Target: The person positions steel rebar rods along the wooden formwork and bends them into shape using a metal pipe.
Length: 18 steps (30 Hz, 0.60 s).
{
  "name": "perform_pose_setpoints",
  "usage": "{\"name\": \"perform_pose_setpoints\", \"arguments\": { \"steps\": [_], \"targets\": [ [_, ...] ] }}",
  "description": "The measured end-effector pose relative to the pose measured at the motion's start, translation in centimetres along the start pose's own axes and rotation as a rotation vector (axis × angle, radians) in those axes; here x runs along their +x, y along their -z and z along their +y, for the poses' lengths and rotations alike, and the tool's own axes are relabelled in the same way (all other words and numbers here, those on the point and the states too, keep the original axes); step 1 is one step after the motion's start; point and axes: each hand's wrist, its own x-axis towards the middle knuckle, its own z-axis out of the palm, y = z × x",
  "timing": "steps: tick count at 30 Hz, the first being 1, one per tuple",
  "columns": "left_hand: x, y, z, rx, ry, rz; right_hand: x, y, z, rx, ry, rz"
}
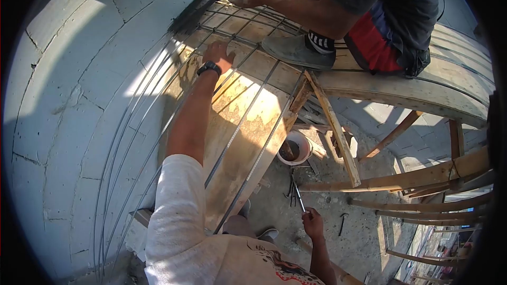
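My left hand [217,57], with a dark watch on the wrist, lies with thumb and fingers apart on the rebar grid [240,39] over the wooden formwork [232,111]. No object shows in it. Lower down, my right hand [312,222] is closed around a slim metal-shafted tool [300,198] that points up and away. Dark prongs show near its far end, and I cannot tell whether they belong to it. Long bars run from the grid toward me along the formwork.
Another person [369,21] sits on the boards, hands at the far bars near dark netting [198,10]. A block wall [74,116] rises at left. Below stand a bucket [294,148] and a slanting wooden prop [335,132]. Wooden beams [412,179] cross at right.
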Motion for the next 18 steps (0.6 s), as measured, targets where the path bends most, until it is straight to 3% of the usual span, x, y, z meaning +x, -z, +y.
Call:
{"name": "perform_pose_setpoints", "arguments": {
  "steps": [4,7,10,14,18],
  "targets": [
    [4.3,-3.7,0.9,-0.123,0.064,-0.047,-5.6,-1.6,8.8,-0.106,-0.166,0.08],
    [3.7,-3.2,1.7,-0.127,0.113,-0.081,-9.2,-2.3,10.4,0.142,-0.495,0.09],
    [3.6,-3.2,1.5,-0.275,0.152,-0.011,-10.5,-3.6,12.4,0.229,-0.637,0.097],
    [3.8,-2.8,1.9,-0.147,0.157,-0.106,-9.1,-4.6,13.1,0.247,-0.588,0.109],
    [4.2,-3.9,0.6,-0.206,0.108,-0.112,-5.7,-1.8,5.6,0.134,-0.451,0.156]
  ]
}}
